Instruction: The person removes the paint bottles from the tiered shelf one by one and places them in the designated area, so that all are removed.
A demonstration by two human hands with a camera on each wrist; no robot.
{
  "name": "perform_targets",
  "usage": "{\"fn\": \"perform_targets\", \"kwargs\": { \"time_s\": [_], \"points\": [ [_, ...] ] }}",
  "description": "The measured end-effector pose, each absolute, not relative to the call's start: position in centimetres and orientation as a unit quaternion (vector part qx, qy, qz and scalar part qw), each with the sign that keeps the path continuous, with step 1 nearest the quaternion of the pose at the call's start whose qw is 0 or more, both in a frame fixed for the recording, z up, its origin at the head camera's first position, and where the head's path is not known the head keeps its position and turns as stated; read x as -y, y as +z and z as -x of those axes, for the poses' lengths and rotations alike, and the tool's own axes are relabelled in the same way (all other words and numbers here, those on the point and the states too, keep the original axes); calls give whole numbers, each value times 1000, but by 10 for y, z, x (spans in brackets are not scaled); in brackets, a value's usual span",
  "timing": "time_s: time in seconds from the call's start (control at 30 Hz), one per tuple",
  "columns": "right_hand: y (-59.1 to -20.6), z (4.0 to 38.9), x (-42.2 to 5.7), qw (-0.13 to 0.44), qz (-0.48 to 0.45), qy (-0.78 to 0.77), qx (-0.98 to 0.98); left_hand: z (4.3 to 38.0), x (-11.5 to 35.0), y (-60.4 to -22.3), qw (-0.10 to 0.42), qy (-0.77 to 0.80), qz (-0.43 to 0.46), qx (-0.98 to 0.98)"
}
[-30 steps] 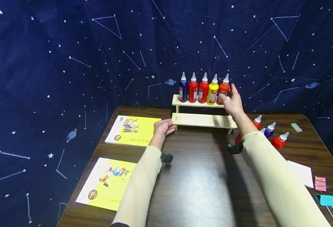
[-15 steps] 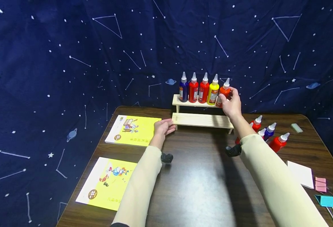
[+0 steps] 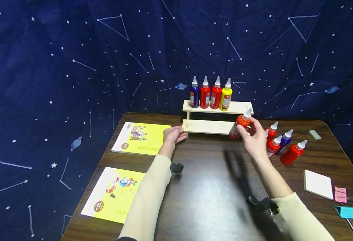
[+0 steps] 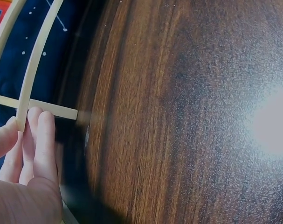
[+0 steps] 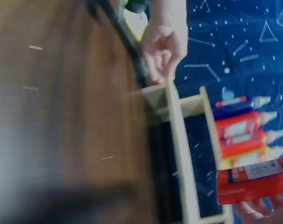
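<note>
An orange-red paint bottle [image 3: 243, 121] with a white pointed cap is in my right hand [image 3: 254, 140], gripped between thumb and fingers. It tilts in front of the right end of a two-step wooden shelf [image 3: 207, 126]. In the right wrist view, the label of the held bottle [image 5: 253, 179] shows. My left hand [image 3: 172, 134] pinches the left end of the lower step, thumb on one side of the board [image 4: 31, 74] and fingers on the other. On the upper step stand a dark blue bottle [image 3: 194, 95], two red bottles [image 3: 204, 97] and a yellow bottle [image 3: 226, 98].
Several more paint bottles [image 3: 292, 153] stand on the table's right side. Beyond them lie a pale eraser-like block [image 3: 315, 135], a white pad [image 3: 318, 184], a pink binder clip [image 3: 340, 194] and a teal binder clip [image 3: 347, 212]. Two yellow books [image 3: 146, 139] lie at left.
The orange-red bottle has left the right end of the upper step and come down and toward me in my right hand. My left hand stays on the shelf.
</note>
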State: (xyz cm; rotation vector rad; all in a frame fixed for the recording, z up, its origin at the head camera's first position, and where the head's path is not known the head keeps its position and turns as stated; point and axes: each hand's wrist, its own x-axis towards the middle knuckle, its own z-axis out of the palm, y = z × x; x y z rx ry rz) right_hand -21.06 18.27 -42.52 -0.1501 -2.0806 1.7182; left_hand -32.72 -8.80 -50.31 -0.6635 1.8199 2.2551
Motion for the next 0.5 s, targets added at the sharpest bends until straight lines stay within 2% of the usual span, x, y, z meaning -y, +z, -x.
{"fn": "perform_targets", "kwargs": {
  "time_s": [0.23,0.37,0.5],
  "points": [
    [-477,138,-219,262,130,584,758,328,90,-500,88,750,225,-616],
    [-494,120,-246,288,172,553,763,327,90,-500,87,748,224,-618],
    [-502,116,-268,307,200,535,761,328,90,-501,95,749,225,-616]
  ]
}}
